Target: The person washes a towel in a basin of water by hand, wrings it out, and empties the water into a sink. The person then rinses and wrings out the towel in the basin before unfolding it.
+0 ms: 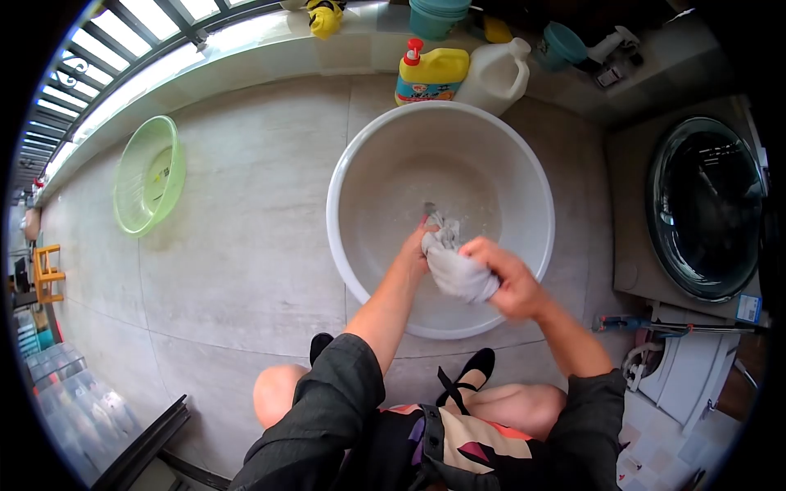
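Observation:
A bunched, light grey wet cloth [463,274] is held over a large white tub [337,221] with water at its bottom. My left hand [419,248] grips the cloth's left end, fingers partly hidden behind it. Closed around the right side of the cloth is my right hand [509,280], slightly smeared by motion. Just beyond my left hand a small dark and red bit [427,211] shows at the cloth's end; I cannot make out what it is. The cloth looks twisted between both hands.
Behind the tub stand a yellow pump bottle [434,74] and a white jug [495,75]. A green basin [150,176] rests on the floor at left. To the right is a washing machine [634,213]. My shoe [471,375] is close to the tub's near rim.

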A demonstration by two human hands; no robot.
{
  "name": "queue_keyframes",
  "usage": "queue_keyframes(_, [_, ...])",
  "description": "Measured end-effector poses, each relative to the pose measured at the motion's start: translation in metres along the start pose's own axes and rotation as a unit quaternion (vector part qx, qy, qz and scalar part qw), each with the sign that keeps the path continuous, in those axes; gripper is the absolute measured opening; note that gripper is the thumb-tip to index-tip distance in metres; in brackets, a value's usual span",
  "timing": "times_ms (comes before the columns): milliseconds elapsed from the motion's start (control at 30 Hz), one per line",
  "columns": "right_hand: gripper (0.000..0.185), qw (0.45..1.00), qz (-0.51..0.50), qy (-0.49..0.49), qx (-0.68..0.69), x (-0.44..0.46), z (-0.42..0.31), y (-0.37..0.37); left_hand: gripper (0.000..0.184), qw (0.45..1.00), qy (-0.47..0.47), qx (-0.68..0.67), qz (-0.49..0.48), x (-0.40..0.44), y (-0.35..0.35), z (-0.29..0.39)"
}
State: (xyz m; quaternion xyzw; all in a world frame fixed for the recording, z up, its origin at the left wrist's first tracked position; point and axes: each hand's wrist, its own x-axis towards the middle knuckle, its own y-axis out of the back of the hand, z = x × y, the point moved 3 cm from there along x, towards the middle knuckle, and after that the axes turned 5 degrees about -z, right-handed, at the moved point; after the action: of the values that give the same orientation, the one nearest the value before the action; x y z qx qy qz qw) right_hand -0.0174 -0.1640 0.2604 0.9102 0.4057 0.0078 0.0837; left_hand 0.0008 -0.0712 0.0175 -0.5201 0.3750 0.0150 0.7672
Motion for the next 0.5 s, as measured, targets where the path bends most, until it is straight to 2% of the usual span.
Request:
queue_keyframes(33, [0.032,0.999,0.044,0.003,0.025,0.004,0.002,0.011,0.039,1.000,0.000,0.002,0.000,-0.002,0.000,0.000])
queue_keyframes(100, [0.030,0.990,0.123,-0.048,0.056,0.013,0.029,0.050,0.038,0.984,0.054,-0.090,-0.146,-0.009,-0.009,0.000])
queue_keyframes(167, [0.024,0.974,0.215,-0.043,0.055,0.022,0.077,0.091,0.037,0.977,0.072,-0.093,-0.177,-0.032,-0.043,0.012])
queue_keyframes(200, [0.024,0.974,0.219,-0.039,0.053,0.020,0.111,0.094,0.037,0.970,0.086,-0.100,-0.204,-0.045,-0.063,0.017])
queue_keyframes(267, [0.023,0.898,0.318,-0.148,0.265,0.016,0.188,0.096,0.038,0.973,0.062,-0.068,-0.211,-0.055,-0.077,0.018])
queue_keyframes(333, [0.025,0.794,0.346,-0.104,0.488,0.018,0.206,0.054,0.042,0.970,0.020,-0.074,-0.232,-0.061,-0.084,0.018])
queue_keyframes(367, [0.025,0.795,0.344,-0.102,0.488,0.022,0.203,0.037,0.042,0.970,0.017,-0.072,-0.232,-0.061,-0.083,0.018])
queue_keyframes(433, [0.025,0.691,0.399,-0.016,0.602,0.027,0.198,0.011,0.045,0.976,0.010,-0.122,-0.182,-0.059,-0.074,0.017])
queue_keyframes(467, [0.025,0.687,0.392,-0.014,0.612,0.034,0.201,0.009,0.045,0.978,0.003,-0.114,-0.176,-0.059,-0.068,0.023])
queue_keyframes(500, [0.026,0.710,0.370,-0.010,0.599,0.035,0.205,0.016,0.049,0.986,0.041,-0.070,-0.146,-0.056,-0.062,0.022])
